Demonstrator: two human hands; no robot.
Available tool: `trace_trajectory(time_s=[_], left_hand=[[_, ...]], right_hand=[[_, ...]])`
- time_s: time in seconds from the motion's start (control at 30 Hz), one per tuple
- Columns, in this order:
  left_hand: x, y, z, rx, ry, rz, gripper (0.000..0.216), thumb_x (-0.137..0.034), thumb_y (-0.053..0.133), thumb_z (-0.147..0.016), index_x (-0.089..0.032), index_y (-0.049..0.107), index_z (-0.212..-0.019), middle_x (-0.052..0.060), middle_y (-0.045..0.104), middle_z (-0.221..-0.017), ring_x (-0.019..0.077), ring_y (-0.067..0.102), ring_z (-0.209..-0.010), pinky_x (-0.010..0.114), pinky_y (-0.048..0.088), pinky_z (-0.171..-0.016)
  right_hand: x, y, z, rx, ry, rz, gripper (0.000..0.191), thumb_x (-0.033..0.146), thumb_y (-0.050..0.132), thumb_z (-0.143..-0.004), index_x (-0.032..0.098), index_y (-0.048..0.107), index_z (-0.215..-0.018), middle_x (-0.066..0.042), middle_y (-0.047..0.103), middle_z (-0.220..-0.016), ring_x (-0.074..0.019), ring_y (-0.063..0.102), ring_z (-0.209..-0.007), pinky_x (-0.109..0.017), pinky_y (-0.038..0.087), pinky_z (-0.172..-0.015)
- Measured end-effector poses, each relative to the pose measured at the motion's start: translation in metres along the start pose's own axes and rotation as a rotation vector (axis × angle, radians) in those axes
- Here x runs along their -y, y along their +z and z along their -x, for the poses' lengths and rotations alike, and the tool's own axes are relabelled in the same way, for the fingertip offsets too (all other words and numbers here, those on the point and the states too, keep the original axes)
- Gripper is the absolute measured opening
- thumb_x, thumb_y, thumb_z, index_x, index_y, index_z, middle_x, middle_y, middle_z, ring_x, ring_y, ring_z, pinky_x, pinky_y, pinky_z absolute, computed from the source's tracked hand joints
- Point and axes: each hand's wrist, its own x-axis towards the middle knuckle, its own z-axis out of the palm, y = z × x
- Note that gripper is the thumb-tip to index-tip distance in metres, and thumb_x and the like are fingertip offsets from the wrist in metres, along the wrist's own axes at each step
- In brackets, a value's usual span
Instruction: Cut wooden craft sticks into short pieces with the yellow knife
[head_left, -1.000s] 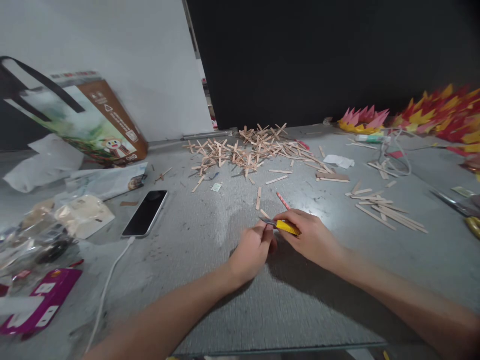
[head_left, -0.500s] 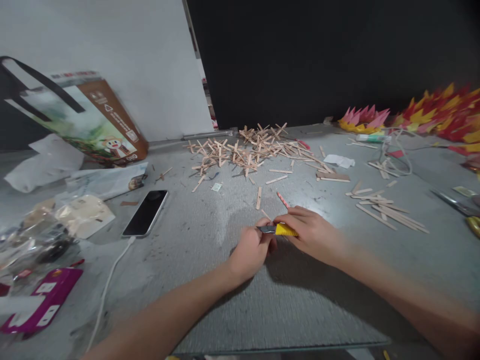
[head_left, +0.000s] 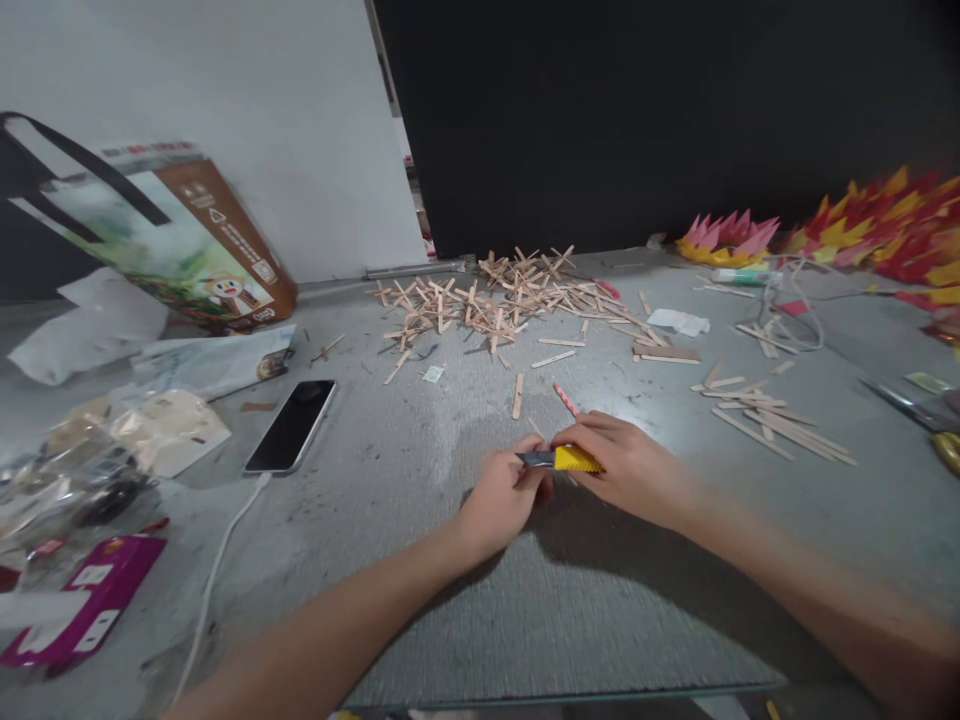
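My right hand (head_left: 630, 468) is closed around a yellow utility knife (head_left: 576, 459). Its dark blade (head_left: 535, 460) points left and lies over the fingers of my left hand (head_left: 496, 500). The left fingers are pinched together, and the pale tip of a thin wooden craft stick (head_left: 535, 427) pokes out above them; the rest of it is hidden. Just beyond my right fingers, a thin red-and-white striped rod (head_left: 565, 399) shows; whether the hand touches it I cannot tell. One flat craft stick (head_left: 517, 396) lies on the grey table ahead of my hands.
A heap of crossed craft sticks (head_left: 480, 305) spreads at the back, with loose sticks (head_left: 780, 420) to the right. At left are a phone (head_left: 292, 428) on a white cable, a printed bag (head_left: 202, 240) and plastic packaging (head_left: 82, 460). Scissors (head_left: 919, 415) lie far right.
The knife and my right hand have shifted very slightly to the right. The left hand is almost still, and the things on the table have not moved.
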Motion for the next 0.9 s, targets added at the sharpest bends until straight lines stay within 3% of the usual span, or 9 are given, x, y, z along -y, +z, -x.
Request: trace_trajectory(time_s=[0.17,0.27,0.7,0.9], left_hand=[[0.0003,-0.0040,-0.0044,-0.063,-0.029,0.116,0.044,-0.056,0.042,-0.105,-0.021,0.050,-0.081,-0.003,0.054,-0.058,0.0109,0.048,-0.050,0.023,0.035,-0.053],[0.0007,-0.0055,-0.0062,-0.072,-0.034,0.129,0.047,-0.062,0.047,-0.102,-0.021,0.048,-0.078,-0.005,0.050,-0.057,0.0101,0.047,-0.047,0.023,0.034,-0.050],[0.0031,-0.0049,-0.0073,-0.066,-0.073,0.101,0.039,-0.055,0.050,-0.102,-0.021,0.051,-0.082,-0.005,0.053,-0.056,0.0102,0.048,-0.049,0.023,0.036,-0.052],[0.0029,-0.0057,-0.0064,-0.040,-0.023,0.066,0.036,-0.050,0.048,-0.103,-0.021,0.049,-0.081,-0.005,0.052,-0.055,0.0110,0.050,-0.051,0.023,0.036,-0.053]], right_hand=[[0.0006,0.0006,-0.0003,0.029,-0.111,0.047,0.009,0.015,0.058,-0.098,0.018,0.065,-0.103,-0.008,0.068,-0.091,-0.0234,0.064,-0.085,-0.037,0.053,-0.080],[0.0005,0.0006,-0.0013,0.054,-0.171,0.116,0.010,0.014,0.056,-0.098,0.017,0.065,-0.100,-0.007,0.066,-0.086,-0.0240,0.063,-0.084,-0.038,0.052,-0.079],[-0.0018,-0.0011,-0.0020,0.038,-0.236,0.252,0.015,0.014,0.055,-0.100,0.012,0.069,-0.097,-0.011,0.068,-0.085,-0.0268,0.063,-0.084,-0.042,0.052,-0.082],[-0.0014,-0.0022,-0.0012,0.052,-0.213,0.262,0.017,0.013,0.052,-0.101,0.012,0.068,-0.100,-0.013,0.069,-0.089,-0.0279,0.065,-0.087,-0.046,0.053,-0.089]])
